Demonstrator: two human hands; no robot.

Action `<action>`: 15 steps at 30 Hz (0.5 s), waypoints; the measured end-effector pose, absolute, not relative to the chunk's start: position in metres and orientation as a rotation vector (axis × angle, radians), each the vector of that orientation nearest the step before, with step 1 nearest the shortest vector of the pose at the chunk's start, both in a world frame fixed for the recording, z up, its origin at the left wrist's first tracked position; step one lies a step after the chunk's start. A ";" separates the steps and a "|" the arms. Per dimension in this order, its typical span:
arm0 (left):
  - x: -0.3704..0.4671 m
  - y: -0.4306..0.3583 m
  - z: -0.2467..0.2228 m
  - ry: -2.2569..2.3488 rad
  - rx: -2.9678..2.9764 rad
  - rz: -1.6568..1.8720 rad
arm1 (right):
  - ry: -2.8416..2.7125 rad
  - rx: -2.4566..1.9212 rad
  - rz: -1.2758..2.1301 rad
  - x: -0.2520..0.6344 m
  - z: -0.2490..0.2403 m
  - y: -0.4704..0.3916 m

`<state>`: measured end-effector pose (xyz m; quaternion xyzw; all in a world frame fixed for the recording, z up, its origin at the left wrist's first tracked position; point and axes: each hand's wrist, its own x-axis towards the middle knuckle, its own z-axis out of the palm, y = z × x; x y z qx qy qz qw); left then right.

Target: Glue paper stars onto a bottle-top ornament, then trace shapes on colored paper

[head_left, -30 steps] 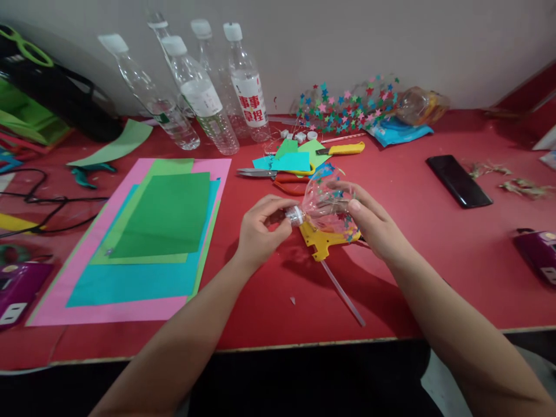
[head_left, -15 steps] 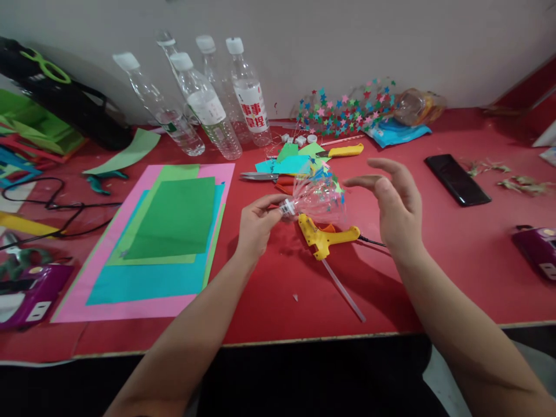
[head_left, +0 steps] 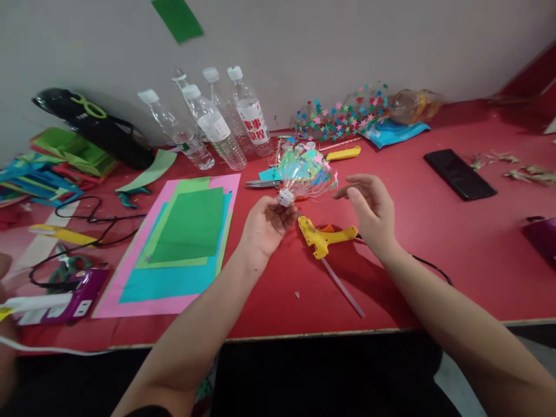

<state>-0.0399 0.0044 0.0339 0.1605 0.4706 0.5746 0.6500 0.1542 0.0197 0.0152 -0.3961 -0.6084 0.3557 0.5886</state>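
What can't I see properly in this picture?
All in the head view:
Handles of the scissors: behind the starry plastic in the left hand.
Purple thing at far right: cut off by the picture's edge.
Small print on the red-lettered bottle: too small.

Lighting's looking kinda dim and flat, with the grey wall [head_left: 330, 52] sitting in murk. Soft shadows are spreading under the hands [head_left: 371, 217] on the red surface [head_left: 434, 243], and small glints are showing on the clear bottles [head_left: 212, 130] around 11 o'clock. Edges are stretching wide-angle style, and stuff near 9 o'clock is going soft.
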 end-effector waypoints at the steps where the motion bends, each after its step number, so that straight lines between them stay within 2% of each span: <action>1: -0.036 0.005 0.035 1.060 0.305 1.311 | -1.396 -0.919 0.824 0.155 0.015 0.021; 15: -0.036 0.015 0.028 1.053 0.205 1.488 | -1.201 -1.007 0.832 0.172 0.004 0.054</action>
